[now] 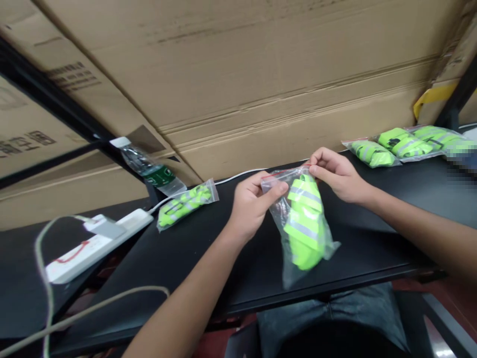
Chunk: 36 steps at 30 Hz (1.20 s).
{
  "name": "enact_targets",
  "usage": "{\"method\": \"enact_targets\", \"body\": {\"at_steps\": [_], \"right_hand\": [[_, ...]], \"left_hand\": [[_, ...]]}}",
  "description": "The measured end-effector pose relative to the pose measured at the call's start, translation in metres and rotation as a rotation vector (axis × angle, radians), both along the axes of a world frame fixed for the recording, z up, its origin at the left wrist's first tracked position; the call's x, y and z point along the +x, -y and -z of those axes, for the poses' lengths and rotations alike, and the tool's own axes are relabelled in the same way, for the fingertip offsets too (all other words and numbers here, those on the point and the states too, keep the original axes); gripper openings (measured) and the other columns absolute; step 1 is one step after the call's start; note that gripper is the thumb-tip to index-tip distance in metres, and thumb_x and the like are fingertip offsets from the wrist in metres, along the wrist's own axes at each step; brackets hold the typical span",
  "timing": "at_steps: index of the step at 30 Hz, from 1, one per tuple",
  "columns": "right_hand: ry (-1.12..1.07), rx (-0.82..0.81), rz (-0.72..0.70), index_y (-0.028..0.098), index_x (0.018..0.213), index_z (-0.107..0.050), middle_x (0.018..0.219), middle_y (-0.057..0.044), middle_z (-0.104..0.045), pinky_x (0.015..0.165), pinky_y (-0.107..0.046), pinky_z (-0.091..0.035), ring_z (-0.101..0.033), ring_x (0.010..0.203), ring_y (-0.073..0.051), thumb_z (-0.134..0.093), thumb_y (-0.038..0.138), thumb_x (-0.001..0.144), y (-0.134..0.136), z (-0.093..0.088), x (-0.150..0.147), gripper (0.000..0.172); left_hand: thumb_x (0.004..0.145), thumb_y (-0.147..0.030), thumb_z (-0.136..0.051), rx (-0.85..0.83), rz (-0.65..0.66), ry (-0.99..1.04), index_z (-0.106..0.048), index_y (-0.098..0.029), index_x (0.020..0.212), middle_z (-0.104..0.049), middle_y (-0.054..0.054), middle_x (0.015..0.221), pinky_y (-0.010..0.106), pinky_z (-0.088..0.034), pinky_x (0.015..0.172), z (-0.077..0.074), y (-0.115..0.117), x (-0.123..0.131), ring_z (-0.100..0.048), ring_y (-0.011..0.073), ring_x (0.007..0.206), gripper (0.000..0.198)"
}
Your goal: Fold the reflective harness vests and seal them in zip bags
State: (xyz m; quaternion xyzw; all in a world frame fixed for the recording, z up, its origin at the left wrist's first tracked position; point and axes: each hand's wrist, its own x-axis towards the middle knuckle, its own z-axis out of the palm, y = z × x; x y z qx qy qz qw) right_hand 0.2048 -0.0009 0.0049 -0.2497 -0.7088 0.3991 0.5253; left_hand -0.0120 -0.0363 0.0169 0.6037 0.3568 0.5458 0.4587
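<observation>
Between my hands is a clear zip bag [278, 219] with a red seal line along its top. Inside it lies a folded neon-yellow reflective strap bundle [305, 223] with silver bands. My left hand [253, 201] pinches the bag's upper left edge between thumb and fingers. At the upper right corner, my right hand [333, 171] grips the seal the same way. The bag hangs tilted just over the black table, its lower end toward me; whether it touches the tabletop I cannot tell.
A similar packed bag [186, 204] lies at left beside a tilted water bottle [149, 166]. Several more packed bags [372, 151] rest at the back right. A white power strip [100, 246] with cables sits left on the black table [179, 258]. Cardboard [283, 74] stands behind.
</observation>
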Motion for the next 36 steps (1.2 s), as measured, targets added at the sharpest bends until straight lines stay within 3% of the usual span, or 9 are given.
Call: {"method": "enact_targets", "body": {"at_steps": [3,8,12,16,18,24,31,36], "right_hand": [[-0.084,-0.236,0.025,0.022,0.086,-0.053,0.071,0.003,-0.057,0.054,-0.024,-0.042,-0.051,0.059,-0.01,-0.071,0.045,0.085,-0.003,0.011,-0.009,0.029],[-0.206,-0.327,0.249,0.021,0.093,-0.054,0.064,0.005,-0.063,0.049,-0.023,-0.038,-0.051,0.051,-0.009,-0.08,0.038,0.073,-0.005,0.025,-0.017,0.036],[-0.298,-0.418,0.278,0.021,0.098,-0.057,0.062,0.005,-0.064,0.052,-0.025,-0.043,-0.053,0.051,-0.01,-0.084,0.034,0.069,0.004,0.022,-0.023,0.042],[-0.269,-0.589,0.101,0.017,0.08,-0.067,0.071,-0.001,-0.067,0.057,-0.026,-0.045,-0.057,0.06,-0.011,-0.081,0.045,0.074,0.009,0.019,-0.026,0.032],[-0.194,-0.569,0.06,0.016,0.075,-0.071,0.07,-0.002,-0.067,0.057,-0.026,-0.044,-0.057,0.061,-0.012,-0.081,0.046,0.074,0.009,0.02,-0.026,0.031],[-0.132,-0.299,0.202,0.019,0.081,-0.079,0.077,-0.003,-0.073,0.062,-0.027,-0.048,-0.062,0.068,-0.013,-0.081,0.043,0.075,0.013,0.013,-0.025,0.024],[-0.223,-0.29,0.113,0.018,0.075,-0.074,0.064,-0.001,-0.069,0.054,-0.028,-0.053,-0.061,0.054,-0.012,-0.084,0.04,0.073,0.011,0.004,-0.019,0.025],[-0.155,-0.231,0.104,0.017,0.072,-0.071,0.062,-0.001,-0.068,0.052,-0.028,-0.055,-0.062,0.052,-0.012,-0.082,0.041,0.074,0.007,0.002,-0.014,0.026]], "left_hand": [[0.074,-0.034,-0.084,-0.199,0.047,0.185,-0.074,-0.016,0.094,-0.074,0.004,0.084,0.026,-0.054,0.069,0.011,0.002,0.013,-0.068,0.0161,0.074,0.029],[0.077,-0.049,-0.079,-0.52,0.135,0.342,-0.074,-0.016,0.101,-0.076,0.008,0.093,0.032,-0.057,0.071,0.032,-0.007,0.023,-0.071,0.021,0.08,0.041],[0.073,-0.042,-0.084,-0.543,0.132,0.413,-0.076,-0.015,0.096,-0.078,0.01,0.092,0.034,-0.056,0.081,0.038,-0.009,0.026,-0.073,0.0247,0.088,0.036],[0.066,-0.029,-0.089,-0.501,0.059,0.419,-0.077,-0.012,0.096,-0.078,0.01,0.088,0.033,-0.056,0.081,0.033,-0.005,0.027,-0.073,0.0228,0.082,0.036],[0.064,-0.026,-0.09,-0.499,0.028,0.408,-0.077,-0.011,0.092,-0.078,0.01,0.085,0.031,-0.056,0.078,0.03,-0.003,0.027,-0.073,0.0207,0.077,0.035],[0.065,-0.028,-0.089,-0.403,0.008,0.438,-0.077,-0.011,0.087,-0.077,0.007,0.08,0.026,-0.057,0.071,0.023,0.0,0.026,-0.071,0.016,0.07,0.03],[0.065,-0.026,-0.089,-0.287,-0.099,0.49,-0.075,-0.015,0.08,-0.076,0.004,0.076,0.027,-0.057,0.069,0.017,0.002,0.025,-0.071,0.0157,0.069,0.023],[0.067,-0.027,-0.088,-0.286,-0.1,0.485,-0.076,-0.015,0.08,-0.076,0.004,0.077,0.03,-0.058,0.07,0.017,0.001,0.023,-0.071,0.0169,0.07,0.021]]}}
